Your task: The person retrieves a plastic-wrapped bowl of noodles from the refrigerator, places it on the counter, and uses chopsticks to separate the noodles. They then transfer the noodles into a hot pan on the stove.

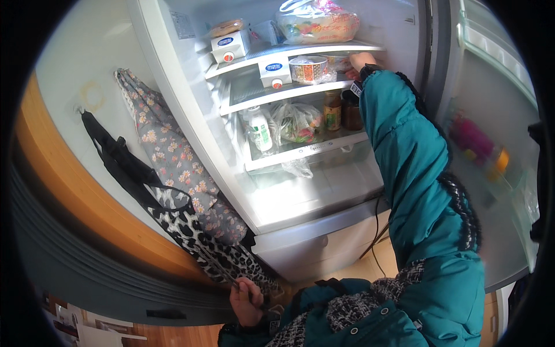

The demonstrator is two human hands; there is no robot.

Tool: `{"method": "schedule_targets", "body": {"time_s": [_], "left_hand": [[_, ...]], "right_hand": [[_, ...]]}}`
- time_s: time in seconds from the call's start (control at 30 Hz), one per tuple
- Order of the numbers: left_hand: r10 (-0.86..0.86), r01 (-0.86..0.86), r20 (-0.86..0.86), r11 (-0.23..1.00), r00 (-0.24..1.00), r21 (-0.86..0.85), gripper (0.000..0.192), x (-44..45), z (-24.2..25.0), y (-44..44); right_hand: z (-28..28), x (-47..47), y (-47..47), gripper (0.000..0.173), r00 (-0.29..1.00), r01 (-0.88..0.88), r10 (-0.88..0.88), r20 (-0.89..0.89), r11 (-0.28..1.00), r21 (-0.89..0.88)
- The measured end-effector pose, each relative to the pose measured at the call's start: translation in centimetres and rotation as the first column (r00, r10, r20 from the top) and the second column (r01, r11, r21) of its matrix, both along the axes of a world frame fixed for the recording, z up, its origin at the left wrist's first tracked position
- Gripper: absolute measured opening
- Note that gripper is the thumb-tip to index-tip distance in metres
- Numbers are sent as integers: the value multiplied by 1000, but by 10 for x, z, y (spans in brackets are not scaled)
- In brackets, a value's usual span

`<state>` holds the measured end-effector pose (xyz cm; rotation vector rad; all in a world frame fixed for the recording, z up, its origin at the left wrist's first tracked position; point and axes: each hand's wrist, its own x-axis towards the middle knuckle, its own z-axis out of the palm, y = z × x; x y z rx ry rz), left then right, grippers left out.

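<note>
My left hand is low in the picture, its fingers closed around a thin dark stick-like thing, perhaps chopsticks. That thing points up and left, in front of a leopard-print apron. My right hand reaches into the open refrigerator, at the right end of its second shelf. Beside its fingers is a clear-covered bowl; whether they grip it cannot be told. Left of that stand a patterned paper bowl in plastic film and a white carton with an orange-red cap.
The top shelf holds another carton and a bulging plastic bag. Below are a white bottle, bagged vegetables and jars. The refrigerator door stands open at right. Aprons hang at left; a cable dangles below.
</note>
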<state>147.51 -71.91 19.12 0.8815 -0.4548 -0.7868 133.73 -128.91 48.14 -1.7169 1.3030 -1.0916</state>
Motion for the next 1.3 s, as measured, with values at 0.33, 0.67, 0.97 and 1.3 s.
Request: {"method": "schedule_targets", "body": {"time_s": [0.33, 0.67, 0.97, 1.3], "left_hand": [[30, -31, 49, 999, 998, 19, 22, -3, -2, 5], [43, -44, 38, 999, 998, 14, 22, -8, -7, -1], [51, -51, 26, 999, 998, 9, 23, -11, -10, -5], [-12, 12, 22, 1000, 1000, -7, 24, -4, -15, -16]], "right_hand": [[3, 3, -22, 47, 998, -35, 42, -56, 993, 113], [8, 1, -34, 48, 994, 53, -54, -99, 998, -15], [7, -2, -27, 43, 982, 96, -100, -159, 995, -30], [8, -19, -14, 35, 978, 125, -128, -167, 992, -26]]}}
